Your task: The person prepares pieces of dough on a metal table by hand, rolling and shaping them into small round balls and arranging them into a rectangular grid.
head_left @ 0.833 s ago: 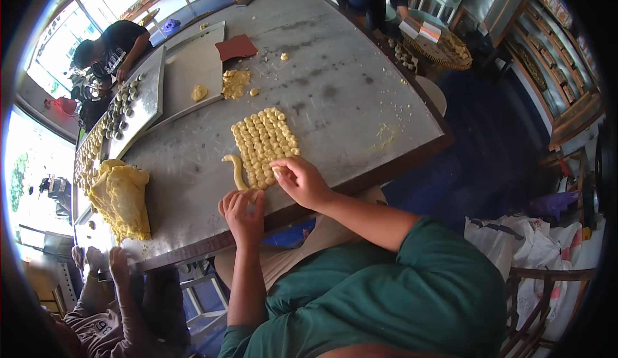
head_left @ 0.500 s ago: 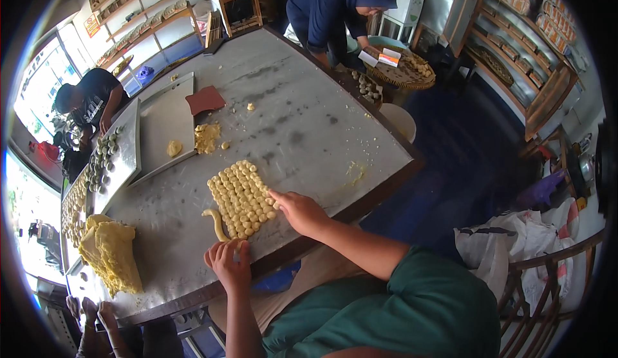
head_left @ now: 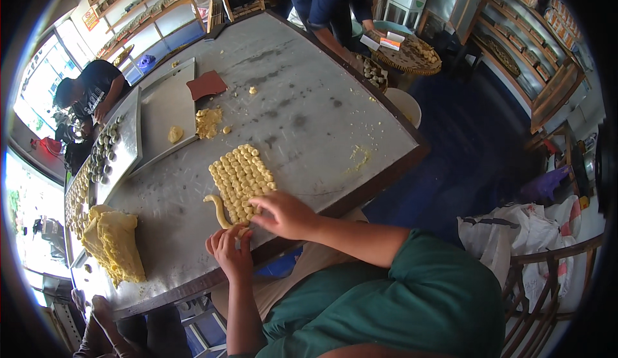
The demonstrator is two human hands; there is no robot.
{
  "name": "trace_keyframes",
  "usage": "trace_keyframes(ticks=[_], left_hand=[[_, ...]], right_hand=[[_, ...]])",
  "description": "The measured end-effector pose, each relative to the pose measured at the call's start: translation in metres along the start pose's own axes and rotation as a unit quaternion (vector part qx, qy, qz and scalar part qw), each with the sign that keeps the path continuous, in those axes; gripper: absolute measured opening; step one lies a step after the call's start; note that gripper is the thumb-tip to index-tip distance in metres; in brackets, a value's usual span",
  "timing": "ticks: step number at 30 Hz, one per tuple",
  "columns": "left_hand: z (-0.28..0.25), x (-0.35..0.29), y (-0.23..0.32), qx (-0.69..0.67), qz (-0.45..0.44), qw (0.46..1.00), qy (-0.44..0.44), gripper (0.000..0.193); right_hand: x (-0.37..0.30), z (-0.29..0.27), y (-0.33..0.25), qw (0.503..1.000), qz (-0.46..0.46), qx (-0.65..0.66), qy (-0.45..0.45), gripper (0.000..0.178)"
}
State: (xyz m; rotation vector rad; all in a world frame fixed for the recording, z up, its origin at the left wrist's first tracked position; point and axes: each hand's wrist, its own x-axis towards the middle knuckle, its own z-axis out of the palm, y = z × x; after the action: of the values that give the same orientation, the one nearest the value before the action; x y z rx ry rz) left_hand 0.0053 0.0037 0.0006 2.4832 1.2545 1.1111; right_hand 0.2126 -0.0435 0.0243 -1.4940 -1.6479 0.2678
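Note:
My left hand is curled around the near end of a yellow dough rope by the table's front edge. The rope's far end bends to the left on the metal top. Beside it lies a block of small dough balls set in close rows. My right hand is over the near right corner of these rows, thumb and forefinger apart, fingertips pointing toward the left hand. No ball shows between its fingers.
A big yellow dough lump sits at left. Beyond are metal trays, a brown-red scraper sheet and dough scraps. One person works at far left, another by a woven tray; another person's hands show at lower left.
My right hand has moved left and nearer, from the block's right edge toward my left hand. The left hand stays at the rope's end. The view has shifted slightly.

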Motion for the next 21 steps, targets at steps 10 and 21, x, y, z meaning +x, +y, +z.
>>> trace_keyframes(ticks=[10,21], left_hand=[[0.007,0.004,0.004,0.056,-0.021,0.998,-0.037,0.033],[0.005,-0.001,-0.003,0.058,0.010,0.997,-0.041,0.024]], right_hand=[[-0.002,0.050,0.000,0.968,0.077,0.232,-0.056,0.023],[-0.007,0.051,-0.004,0.984,-0.021,0.176,-0.015,0.023]])
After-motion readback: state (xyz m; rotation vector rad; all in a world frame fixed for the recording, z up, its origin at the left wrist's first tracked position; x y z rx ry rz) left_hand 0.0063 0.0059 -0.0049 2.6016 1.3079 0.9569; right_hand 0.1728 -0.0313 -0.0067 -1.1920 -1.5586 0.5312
